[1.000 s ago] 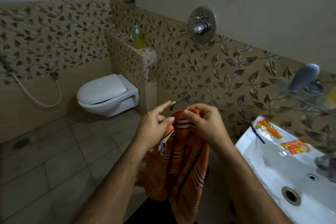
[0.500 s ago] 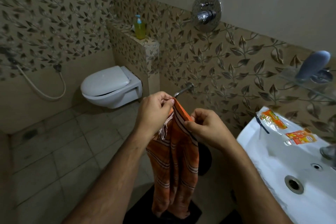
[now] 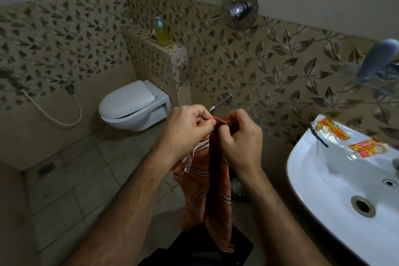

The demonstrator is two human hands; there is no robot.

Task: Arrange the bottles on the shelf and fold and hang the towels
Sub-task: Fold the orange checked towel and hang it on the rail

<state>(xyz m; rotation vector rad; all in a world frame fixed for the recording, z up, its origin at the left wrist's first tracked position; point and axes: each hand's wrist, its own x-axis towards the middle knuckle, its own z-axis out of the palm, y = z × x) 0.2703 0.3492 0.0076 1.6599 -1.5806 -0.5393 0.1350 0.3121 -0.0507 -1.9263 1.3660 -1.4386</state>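
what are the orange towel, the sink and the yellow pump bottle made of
Orange towel: thin woven cloth, likely cotton; it drapes limp and has a fringe.
Sink: glossy white, probably glazed ceramic.
Yellow pump bottle: seemingly clear plastic; the liquid shows through.

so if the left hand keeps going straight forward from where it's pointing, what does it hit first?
Probably the chrome wall spout, which shows just past the left hand that pinches the orange towel. Depth is unclear from the head view, so it might pass beside it and reach the leaf-patterned wall tiles.
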